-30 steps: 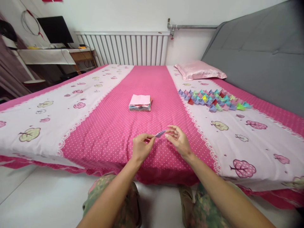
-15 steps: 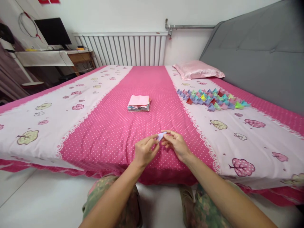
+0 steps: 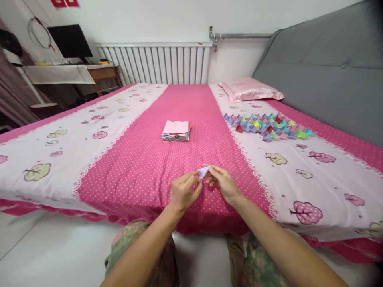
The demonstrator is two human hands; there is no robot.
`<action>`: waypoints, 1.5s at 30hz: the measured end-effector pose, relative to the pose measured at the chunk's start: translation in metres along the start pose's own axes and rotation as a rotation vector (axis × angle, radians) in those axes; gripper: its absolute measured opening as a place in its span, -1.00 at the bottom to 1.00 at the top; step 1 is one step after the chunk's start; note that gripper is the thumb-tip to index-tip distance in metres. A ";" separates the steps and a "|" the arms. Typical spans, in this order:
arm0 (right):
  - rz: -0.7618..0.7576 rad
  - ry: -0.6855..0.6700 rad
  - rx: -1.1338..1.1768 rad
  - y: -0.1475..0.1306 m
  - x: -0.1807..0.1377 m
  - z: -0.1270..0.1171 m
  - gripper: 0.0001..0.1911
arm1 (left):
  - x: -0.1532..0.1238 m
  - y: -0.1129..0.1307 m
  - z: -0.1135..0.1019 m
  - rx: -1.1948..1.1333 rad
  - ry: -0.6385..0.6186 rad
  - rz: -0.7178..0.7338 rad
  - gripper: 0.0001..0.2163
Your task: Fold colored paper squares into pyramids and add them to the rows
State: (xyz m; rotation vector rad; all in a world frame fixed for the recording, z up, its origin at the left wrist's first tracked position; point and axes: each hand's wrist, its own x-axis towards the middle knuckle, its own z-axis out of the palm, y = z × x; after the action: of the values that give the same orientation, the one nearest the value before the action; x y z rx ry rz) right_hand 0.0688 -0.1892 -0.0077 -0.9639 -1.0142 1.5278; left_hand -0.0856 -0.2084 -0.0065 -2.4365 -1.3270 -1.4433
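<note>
**Fingers of both hands pinched on one tiny folded paper piece**

So the left hand and right hand meet just above the near edge of the bed. Both sets of fingertips are closed narrow on the pale bluish piece, left hand on its left end, right hand on its right end. It's held up off the pink dotted cover, not lying on it.

Further up the middle strip sits a paper stack, pink sheet on top, well apart from the hands. Off to the right there's a whole cluster of colourful folded shapes in rows on the white part. Behind those, a pink pillow lies by the grey headboard. White radiator along the far wall.
</note>
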 end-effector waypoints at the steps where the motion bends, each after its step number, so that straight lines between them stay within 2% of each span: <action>1: 0.000 -0.001 -0.002 0.000 0.000 0.000 -0.67 | 0.000 0.000 0.000 -0.001 0.004 0.005 -0.92; 10: 0.031 0.000 0.047 -0.003 -0.002 0.002 -0.66 | -0.001 0.001 -0.001 0.016 0.070 0.038 -0.90; 13: 0.019 0.004 0.030 -0.002 -0.002 0.003 -0.65 | -0.001 0.000 -0.001 0.062 0.051 0.042 -0.88; 18: -0.017 -0.002 -0.007 0.000 -0.002 0.004 -0.65 | -0.003 0.001 0.000 0.134 0.029 0.136 -0.89; 22: 0.009 -0.023 0.051 -0.001 -0.004 0.006 -0.63 | -0.002 0.003 0.000 0.116 0.038 0.162 -0.89; 26: 0.057 0.022 0.097 -0.001 -0.003 0.008 -0.69 | -0.002 0.003 0.002 0.098 0.053 0.216 -0.92; 29: 0.003 0.046 0.062 0.002 -0.002 0.008 -0.71 | -0.003 0.004 0.005 0.061 0.030 0.206 -0.92; 33: -0.184 0.031 -0.131 0.007 0.000 0.006 -0.74 | -0.005 0.005 0.007 -0.022 0.006 0.074 -0.86; 38: -0.336 0.005 -0.389 0.012 -0.001 0.002 -0.74 | -0.005 0.008 0.008 -0.158 -0.111 -0.275 -0.71; 41: -0.349 0.026 -0.439 0.016 0.000 0.001 -0.74 | -0.002 0.010 0.009 -0.386 -0.118 -0.510 -0.72; 45: -0.349 -0.003 -0.432 0.018 0.002 0.001 -0.71 | 0.005 0.008 0.012 -0.765 -0.040 -0.796 -0.67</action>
State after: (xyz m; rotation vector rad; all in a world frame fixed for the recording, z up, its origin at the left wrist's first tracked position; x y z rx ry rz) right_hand 0.0616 -0.1898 -0.0246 -1.0096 -1.4666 1.0417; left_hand -0.0710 -0.2057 -0.0066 -2.3720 -2.2523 -2.4673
